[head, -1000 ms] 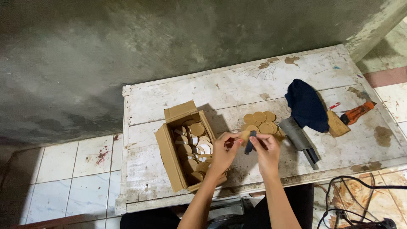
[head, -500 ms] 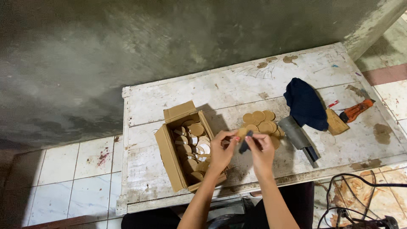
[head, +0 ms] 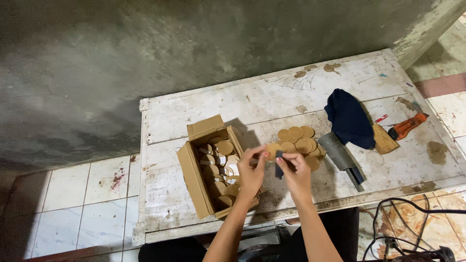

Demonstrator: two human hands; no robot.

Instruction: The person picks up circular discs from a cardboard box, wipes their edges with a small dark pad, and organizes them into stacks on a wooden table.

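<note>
Both hands (head: 274, 167) have lifted slightly, pinching a tan disc (head: 272, 150) beside the box (head: 194, 174) edge.

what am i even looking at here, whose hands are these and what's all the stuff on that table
This is one view, from a camera worn on a person's head, looking down at their own two bare hands over a worn white table.

The left hand pinches a small round tan disc. The right hand holds a small dark strip against it.

On the table, to the left, an open cardboard box holds many similar discs. Behind the hands lies a loose pile of discs. Further right are a dark blue cloth, a grey tool and an orange-handled tool.
</note>
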